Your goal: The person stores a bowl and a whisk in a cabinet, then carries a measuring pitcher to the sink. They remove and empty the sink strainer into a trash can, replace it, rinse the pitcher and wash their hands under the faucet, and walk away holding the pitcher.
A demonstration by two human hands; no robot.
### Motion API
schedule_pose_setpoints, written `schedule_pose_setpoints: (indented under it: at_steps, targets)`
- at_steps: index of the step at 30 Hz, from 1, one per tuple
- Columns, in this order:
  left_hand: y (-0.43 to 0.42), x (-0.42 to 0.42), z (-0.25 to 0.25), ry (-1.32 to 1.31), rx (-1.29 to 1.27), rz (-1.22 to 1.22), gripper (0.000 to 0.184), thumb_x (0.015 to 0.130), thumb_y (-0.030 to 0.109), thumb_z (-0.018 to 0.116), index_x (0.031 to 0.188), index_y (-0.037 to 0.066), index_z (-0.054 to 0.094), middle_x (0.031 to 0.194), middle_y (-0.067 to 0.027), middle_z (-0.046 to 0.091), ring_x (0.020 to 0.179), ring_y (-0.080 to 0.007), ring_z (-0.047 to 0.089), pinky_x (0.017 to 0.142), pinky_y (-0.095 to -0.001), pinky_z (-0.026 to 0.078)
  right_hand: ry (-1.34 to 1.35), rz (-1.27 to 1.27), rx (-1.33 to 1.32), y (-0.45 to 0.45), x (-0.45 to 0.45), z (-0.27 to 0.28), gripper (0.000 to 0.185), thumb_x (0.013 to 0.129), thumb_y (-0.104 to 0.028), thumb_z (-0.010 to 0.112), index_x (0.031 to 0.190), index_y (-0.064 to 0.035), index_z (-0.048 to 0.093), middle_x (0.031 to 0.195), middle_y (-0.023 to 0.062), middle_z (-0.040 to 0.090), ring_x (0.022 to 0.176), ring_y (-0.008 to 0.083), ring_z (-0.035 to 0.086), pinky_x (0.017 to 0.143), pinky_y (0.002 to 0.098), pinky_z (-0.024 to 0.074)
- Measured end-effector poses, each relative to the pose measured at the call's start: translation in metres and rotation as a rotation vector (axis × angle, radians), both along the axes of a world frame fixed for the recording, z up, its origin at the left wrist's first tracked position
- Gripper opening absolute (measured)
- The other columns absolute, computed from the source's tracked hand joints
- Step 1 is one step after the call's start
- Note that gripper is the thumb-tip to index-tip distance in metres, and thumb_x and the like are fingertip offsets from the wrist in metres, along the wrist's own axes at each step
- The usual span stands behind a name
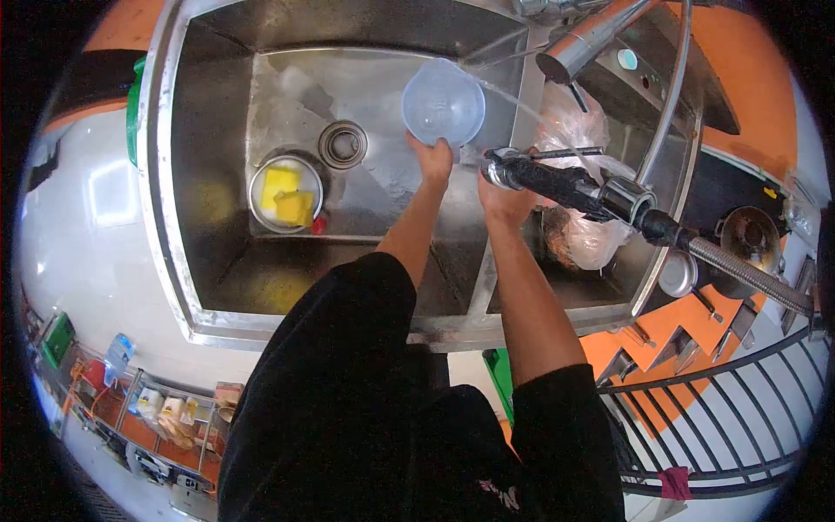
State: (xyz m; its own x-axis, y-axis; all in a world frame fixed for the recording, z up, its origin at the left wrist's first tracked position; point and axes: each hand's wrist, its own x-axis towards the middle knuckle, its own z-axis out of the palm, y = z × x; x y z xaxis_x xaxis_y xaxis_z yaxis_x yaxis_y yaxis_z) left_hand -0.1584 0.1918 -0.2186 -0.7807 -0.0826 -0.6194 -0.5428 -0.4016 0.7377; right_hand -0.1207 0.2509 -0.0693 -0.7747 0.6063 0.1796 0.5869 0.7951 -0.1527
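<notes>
My left hand (pixel 432 163) is closed on the near rim of a translucent pale blue plastic bowl (pixel 444 104), held tilted over the right part of the steel sink basin (pixel 383 204). My right hand (pixel 506 198) is wrapped around the head end of a spray faucet (pixel 557 181), whose handle is bound in black tape. Its fingers are partly hidden behind the sprayer. Thin streaks of water (pixel 507 97) show beside the bowl. Left of the drain (pixel 344 144) sits a round metal bowl (pixel 257 193) with yellow sponges (pixel 287 196) in it.
Plastic-bagged goods (pixel 570 122) fill part of the second basin at right. A metal spout (pixel 591 43) and a curved pipe (pixel 677 96) hang above it. A braided hose (pixel 748 271) runs right, above a black railing (pixel 722 383). A red object (pixel 319 226) lies by the metal bowl.
</notes>
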Motion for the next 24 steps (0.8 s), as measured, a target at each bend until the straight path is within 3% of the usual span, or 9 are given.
schedule_pose_setpoints:
  at_steps: [6, 9, 12, 18, 24]
  targets:
    - [0.003, 0.003, -0.023, 0.051, -0.023, 0.003, 0.083, 0.073, -0.003, 0.046, 0.142, -0.005, 0.002, 0.137, -0.0248, 0.032, 0.127, -0.0321, 0.037, 0.108, -0.0356, 0.027, 0.026, -0.075, -0.146, 0.0, 0.001, -0.001, 0.056, 0.068, -0.037, 0.077, 0.103, -0.0028, 0.05, 0.093, 0.0152, 0.063, 0.094, 0.0343, 0.06, 0.082, 0.0407, 0.046]
    - [0.0, 0.002, -0.027, 0.038, -0.051, -0.051, 0.083, 0.072, -0.004, 0.045, 0.143, -0.004, 0.002, 0.137, -0.0252, 0.032, 0.127, -0.0327, 0.037, 0.108, -0.0355, 0.027, -0.003, -0.06, -0.235, 0.003, 0.003, -0.007, 0.06, 0.068, -0.036, 0.078, 0.109, -0.0031, 0.049, 0.096, 0.014, 0.064, 0.095, 0.0331, 0.06, 0.084, 0.0395, 0.0451]
    - [0.002, 0.001, -0.026, 0.051, 0.002, 0.002, 0.083, 0.072, -0.004, 0.045, 0.143, -0.004, 0.003, 0.137, -0.0257, 0.032, 0.127, -0.0329, 0.037, 0.108, -0.0358, 0.027, 0.036, -0.086, -0.122, 0.002, 0.004, -0.01, 0.062, 0.067, -0.035, 0.078, 0.113, -0.0036, 0.05, 0.099, 0.0133, 0.064, 0.098, 0.0318, 0.06, 0.088, 0.0385, 0.0437]
    - [0.002, 0.001, -0.024, 0.019, -0.088, -0.037, 0.081, 0.072, -0.004, 0.046, 0.142, -0.004, 0.006, 0.137, -0.0241, 0.031, 0.128, -0.0324, 0.036, 0.108, -0.0372, 0.028, -0.041, -0.042, -0.174, 0.006, 0.007, -0.014, 0.061, 0.068, -0.033, 0.077, 0.114, -0.0011, 0.053, 0.1, 0.0159, 0.064, 0.101, 0.034, 0.058, 0.091, 0.0396, 0.0428]
    - [0.004, 0.001, -0.02, 0.055, -0.068, 0.018, 0.081, 0.072, -0.004, 0.046, 0.143, -0.002, 0.006, 0.136, -0.0223, 0.032, 0.126, -0.0311, 0.038, 0.107, -0.0378, 0.029, 0.07, -0.036, -0.139, 0.005, 0.005, -0.011, 0.063, 0.069, -0.037, 0.076, 0.115, 0.0005, 0.053, 0.1, 0.0181, 0.064, 0.099, 0.0358, 0.058, 0.09, 0.0412, 0.0429]
